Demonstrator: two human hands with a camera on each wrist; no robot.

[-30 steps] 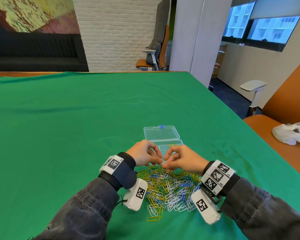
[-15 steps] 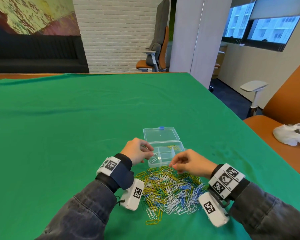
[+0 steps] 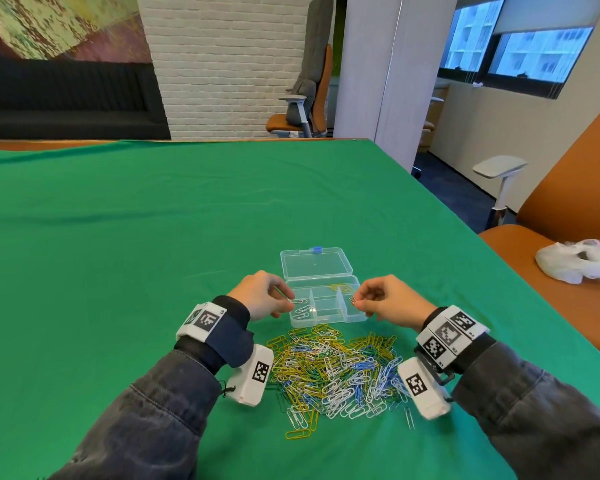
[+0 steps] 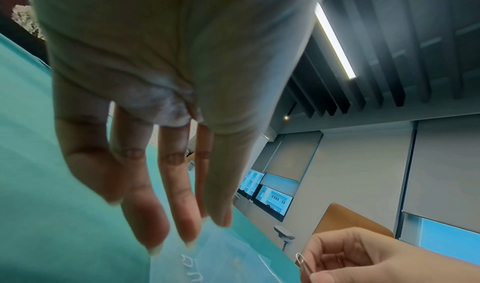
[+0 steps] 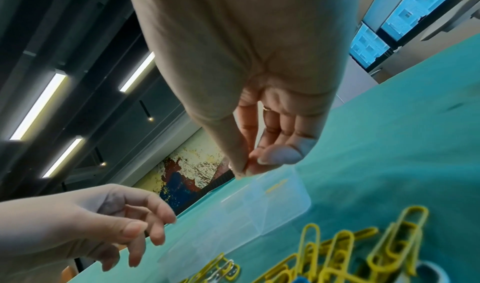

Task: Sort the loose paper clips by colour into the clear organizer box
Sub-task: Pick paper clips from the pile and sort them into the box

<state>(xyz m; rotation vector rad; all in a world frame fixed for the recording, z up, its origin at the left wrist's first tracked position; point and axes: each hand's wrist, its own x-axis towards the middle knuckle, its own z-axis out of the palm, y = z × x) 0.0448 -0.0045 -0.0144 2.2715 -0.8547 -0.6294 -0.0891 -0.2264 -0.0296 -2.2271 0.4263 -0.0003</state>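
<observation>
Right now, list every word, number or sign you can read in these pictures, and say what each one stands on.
No readable words or numbers.
Black-and-white square coded markers on the white wrist-camera housings and white wristbands: patterns, not text.
Tiny marks beside those markers: too small to read.
Clear plastic organizer box: no label visible.

The clip [image 3: 353,300] pinched in the right hand [image 3: 388,299] is too small to tell its colour; both sleeves [image 3: 146,420] are cut off at the lower frame edge.
</observation>
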